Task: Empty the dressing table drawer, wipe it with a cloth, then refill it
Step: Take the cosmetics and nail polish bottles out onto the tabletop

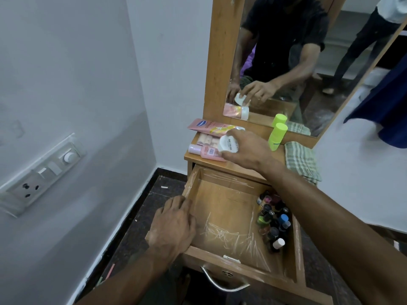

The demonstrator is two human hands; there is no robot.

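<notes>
Drawer point(220, 208) stands pulled open, small bottles point(273, 223) bunched along its right side. Left hand point(174, 225) rests on its left wall, fingers together and bent over the rim. Right hand point(246, 150) pinches a white jar point(229, 143) between fingers and thumb above the tabletop point(239, 165), beside a pink tube point(211, 128); cloth point(301, 164) lies at the right

White walls point(66, 62) meet in a corner, with dark skirting point(152, 175) at the base and a dark speckled floor point(158, 194). Switch panel point(41, 172) on left wall: one socket, rocker switches, one rotary dial. Wood-framed mirror point(308, 62) stands against the far wall; light is soft and even.
</notes>
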